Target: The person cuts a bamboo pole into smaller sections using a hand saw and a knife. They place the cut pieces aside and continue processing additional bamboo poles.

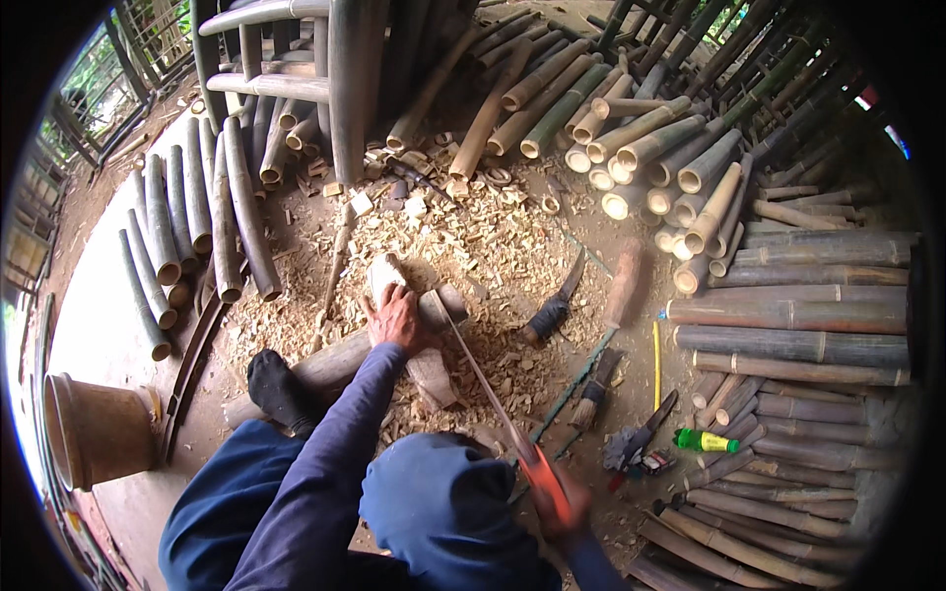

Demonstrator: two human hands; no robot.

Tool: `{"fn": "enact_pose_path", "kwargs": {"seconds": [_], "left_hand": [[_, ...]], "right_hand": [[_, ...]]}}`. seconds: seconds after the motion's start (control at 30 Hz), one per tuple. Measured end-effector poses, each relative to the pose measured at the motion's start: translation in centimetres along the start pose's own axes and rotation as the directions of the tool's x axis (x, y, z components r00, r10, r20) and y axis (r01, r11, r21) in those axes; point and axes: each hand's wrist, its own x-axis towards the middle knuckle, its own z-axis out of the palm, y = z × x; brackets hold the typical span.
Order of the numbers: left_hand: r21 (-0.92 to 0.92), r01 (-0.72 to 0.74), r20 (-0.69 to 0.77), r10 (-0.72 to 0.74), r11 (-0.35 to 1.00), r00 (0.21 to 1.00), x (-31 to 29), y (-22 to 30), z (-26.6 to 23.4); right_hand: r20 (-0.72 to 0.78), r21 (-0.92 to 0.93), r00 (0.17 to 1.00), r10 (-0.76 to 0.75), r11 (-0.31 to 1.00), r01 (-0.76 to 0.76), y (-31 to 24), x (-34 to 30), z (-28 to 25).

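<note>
My left hand [396, 320] bears down on a brownish bamboo pole [330, 367], its fingers curved over the far side. The pole lies across a pale, roughly hewn wood block [431, 379], one end of which shows beyond my fingers. In my right hand [567, 507] is the orange handle of a handsaw [483, 379]. Its long thin blade slants up and left, and its far part meets the pole near the right end, just right of my left hand. My foot in a black sock [276, 389] rests on the pole's left part.
Wood chips [434, 227] litter the ground. Right of the pole lie a dark-handled knife [554, 310], a brush-like dark tool [596, 389] and a green bottle [706, 440]. Cut bamboo lengths [798, 315] are stacked right and behind. A bucket [99, 428] stands left, a bamboo frame [345, 98] behind.
</note>
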Motion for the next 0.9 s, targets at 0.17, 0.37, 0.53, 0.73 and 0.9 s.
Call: {"fn": "enact_pose_path", "kwargs": {"seconds": [0.17, 0.37, 0.53, 0.73, 0.9], "left_hand": [[-0.028, -0.033, -0.005, 0.033, 0.999, 0.999, 0.5, 1.2, 0.9], [-0.001, -0.003, 0.024, 0.003, 1.000, 1.000, 0.2, 1.9, 0.9], [0.017, -0.037, -0.134, 0.039, 0.999, 0.990, 1.4, -2.5, 4.8], [-0.024, -0.066, -0.096, 0.063, 0.998, 0.993, 0.1, 2.2, 1.1], [0.027, -0.037, -0.099, 0.039, 0.999, 0.994, 1.4, -0.7, -0.1]], "right_hand": [[0.030, -0.162, 0.995, -0.097, 0.982, 0.101, 4.3, 3.1, 0.8], [0.050, -0.037, 0.998, 0.039, 0.999, -0.037, 2.8, 9.3, 5.0], [0.067, 0.011, 0.993, 0.098, 0.995, -0.099, -0.9, -1.5, -1.9], [0.020, 0.009, 1.000, 0.006, 1.000, -0.006, 1.7, 12.4, 5.1], [0.078, 0.004, 0.987, 0.139, 0.990, -0.140, 0.3, 3.3, 1.3]]}}
